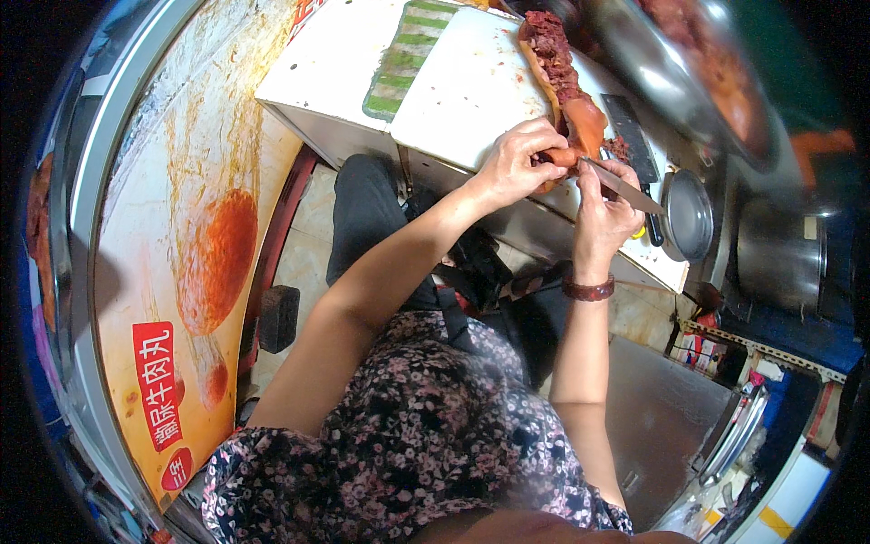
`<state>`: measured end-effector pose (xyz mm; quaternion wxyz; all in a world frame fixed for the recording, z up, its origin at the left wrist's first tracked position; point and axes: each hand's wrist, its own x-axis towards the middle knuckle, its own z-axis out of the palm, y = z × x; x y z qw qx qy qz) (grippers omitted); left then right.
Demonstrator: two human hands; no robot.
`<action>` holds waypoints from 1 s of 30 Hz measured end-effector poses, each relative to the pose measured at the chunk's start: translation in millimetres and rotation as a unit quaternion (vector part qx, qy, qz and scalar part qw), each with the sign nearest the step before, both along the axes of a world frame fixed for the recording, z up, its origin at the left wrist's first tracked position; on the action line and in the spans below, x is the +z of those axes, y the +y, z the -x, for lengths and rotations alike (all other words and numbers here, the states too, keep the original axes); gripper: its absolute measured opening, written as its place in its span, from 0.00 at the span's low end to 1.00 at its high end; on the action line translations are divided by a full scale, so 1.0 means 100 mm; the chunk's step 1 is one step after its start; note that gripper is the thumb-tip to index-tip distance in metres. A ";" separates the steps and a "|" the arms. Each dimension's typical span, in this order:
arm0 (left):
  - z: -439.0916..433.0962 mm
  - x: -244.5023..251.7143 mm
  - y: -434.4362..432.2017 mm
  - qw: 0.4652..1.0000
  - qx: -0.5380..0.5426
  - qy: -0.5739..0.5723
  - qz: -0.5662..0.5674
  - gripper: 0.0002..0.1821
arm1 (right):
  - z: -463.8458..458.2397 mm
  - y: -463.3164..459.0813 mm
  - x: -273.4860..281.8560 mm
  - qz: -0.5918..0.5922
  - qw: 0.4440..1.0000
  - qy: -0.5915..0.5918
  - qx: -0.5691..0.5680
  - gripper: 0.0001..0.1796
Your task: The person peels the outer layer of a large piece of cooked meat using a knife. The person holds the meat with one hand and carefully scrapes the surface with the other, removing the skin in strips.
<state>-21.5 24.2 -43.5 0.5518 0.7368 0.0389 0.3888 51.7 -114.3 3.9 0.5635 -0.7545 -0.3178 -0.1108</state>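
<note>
My left hand [520, 163] pinches an orange-brown piece of meat [563, 157] near the front edge of the white worktop [469, 88]. Close beside it, my right hand [612, 211] grips a small knife [625, 187], whose metal blade points down to the right. The knife's other end meets the meat between both hands; its handle cannot be made out. A larger smooth orange piece of meat [584, 126] lies just beyond my fingers. Behind that, dark red chopped meat [552, 54] sits in a row on a long narrow board [537, 71].
A cleaver [632, 139] lies right of the meat, its black handle toward me. A round metal bowl [688, 214] stands at the worktop's right end. A large steel basin [680, 75] holding meat is at upper right, above a steel pot [780, 258]. A printed panel [149, 272] borders the left.
</note>
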 end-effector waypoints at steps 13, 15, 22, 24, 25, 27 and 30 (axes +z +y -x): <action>0.00 -0.04 0.02 1.000 0.005 -0.004 -0.029 0.17 | -0.01 0.02 0.02 0.012 1.000 0.006 -0.005 0.09; -0.01 -0.04 0.02 0.999 0.008 -0.005 -0.031 0.17 | -0.04 0.00 0.02 0.016 0.999 -0.025 -0.023 0.09; -0.02 -0.05 0.02 1.000 0.002 0.000 -0.021 0.17 | -0.07 -0.01 -0.01 0.008 0.999 0.033 0.030 0.11; -0.02 -0.04 0.00 1.000 0.000 0.007 -0.002 0.17 | -0.04 0.00 0.03 0.038 0.999 -0.009 0.014 0.11; -0.01 -0.03 -0.01 1.000 0.002 0.008 0.004 0.17 | -0.03 0.01 0.05 0.053 0.998 -0.029 0.006 0.11; -0.01 -0.01 -0.03 1.000 0.006 0.004 0.010 0.16 | -0.04 0.01 0.09 0.051 0.998 -0.043 -0.009 0.10; 0.00 -0.01 -0.02 1.000 0.011 0.005 -0.021 0.16 | -0.07 -0.01 0.10 0.048 0.997 -0.049 -0.031 0.10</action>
